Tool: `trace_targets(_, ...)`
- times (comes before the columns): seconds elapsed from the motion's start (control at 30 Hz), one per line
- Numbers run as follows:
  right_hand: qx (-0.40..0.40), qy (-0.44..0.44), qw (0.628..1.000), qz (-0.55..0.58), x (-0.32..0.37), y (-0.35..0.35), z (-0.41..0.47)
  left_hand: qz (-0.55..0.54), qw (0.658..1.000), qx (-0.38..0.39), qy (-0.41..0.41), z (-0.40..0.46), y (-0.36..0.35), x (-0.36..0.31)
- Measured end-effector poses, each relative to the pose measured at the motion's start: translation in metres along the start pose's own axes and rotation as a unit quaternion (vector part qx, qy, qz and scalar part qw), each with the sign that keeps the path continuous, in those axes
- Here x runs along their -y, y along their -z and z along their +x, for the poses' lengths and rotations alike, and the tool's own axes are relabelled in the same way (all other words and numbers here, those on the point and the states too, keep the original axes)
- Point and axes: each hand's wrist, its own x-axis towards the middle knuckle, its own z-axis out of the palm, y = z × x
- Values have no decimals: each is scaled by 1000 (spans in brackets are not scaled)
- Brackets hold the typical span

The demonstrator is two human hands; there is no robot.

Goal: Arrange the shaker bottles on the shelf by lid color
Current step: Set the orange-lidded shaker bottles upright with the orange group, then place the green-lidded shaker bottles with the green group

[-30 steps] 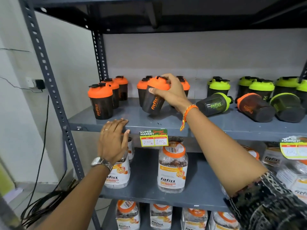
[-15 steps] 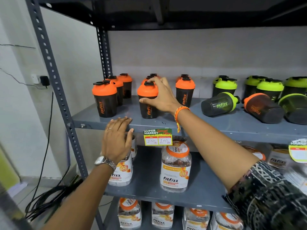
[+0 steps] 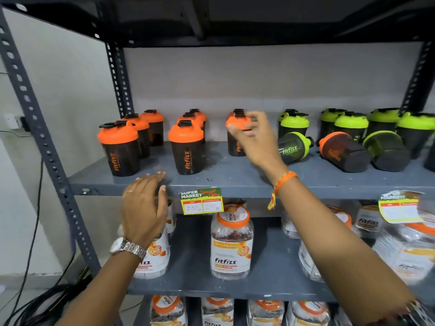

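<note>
Dark shaker bottles stand on the grey shelf [image 3: 235, 182]. Orange-lid ones are upright at the left, the nearest at the front left [image 3: 117, 149] and front middle [image 3: 187, 149]. Green-lid bottles [image 3: 350, 125] stand at the right. In front of them lie a green-lid bottle [image 3: 294, 147], an orange-lid bottle [image 3: 341, 151] and another green-lid bottle [image 3: 386, 150]. My right hand [image 3: 259, 142], blurred, has its fingers apart over the lid of an upright orange-lid bottle [image 3: 235, 147]. My left hand [image 3: 141, 208] rests flat on the shelf's front edge.
A yellow price tag [image 3: 201, 201] hangs from the shelf edge, and another tag [image 3: 400, 208] at the right. Clear jars with orange lids [image 3: 231, 243] fill the lower shelves. The slotted steel post [image 3: 47, 149] stands at the left, with black cables [image 3: 35, 307] on the floor.
My right hand set the orange-lid bottle upright at the front middle, let go of it and moved right to the neighbouring orange-lid bottle. The left hand stayed on the shelf edge.
</note>
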Motion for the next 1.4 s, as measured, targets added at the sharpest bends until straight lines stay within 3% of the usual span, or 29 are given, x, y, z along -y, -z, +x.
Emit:
trace_targets(0.07,-155,-55,986,-10,-19,34,1,-12,999,-17,-28,2,-4,-24)
trace_targets(0.13,-224,-115,967,-25,-40,61,0,-28,998,-13,-54,5,-12,-51)
trace_targets(0.33,-194,-224,950,-99,-74,92,1,-8,985,63,-163,-6,-60,-132)
trace_targets(0.47,-160,-282,945,-42,-77,102,26,10,981,109,-161,-16,-80,-158)
trace_targets(0.73,-76,-342,937,13,-88,114,49,49,979,127,-155,-23,-83,-168)
trace_targets(0.97,-51,-344,938,12,-85,119,51,57,981,128,-132,-26,-86,-175)
trace_targets(1.13,-62,-349,927,122,-84,129,56,48,987,108,-113,-26,-88,-180)
trace_targets(1.4,-79,-188,979,5,-68,157,54,16,993,82,-78,-28,-96,-184)
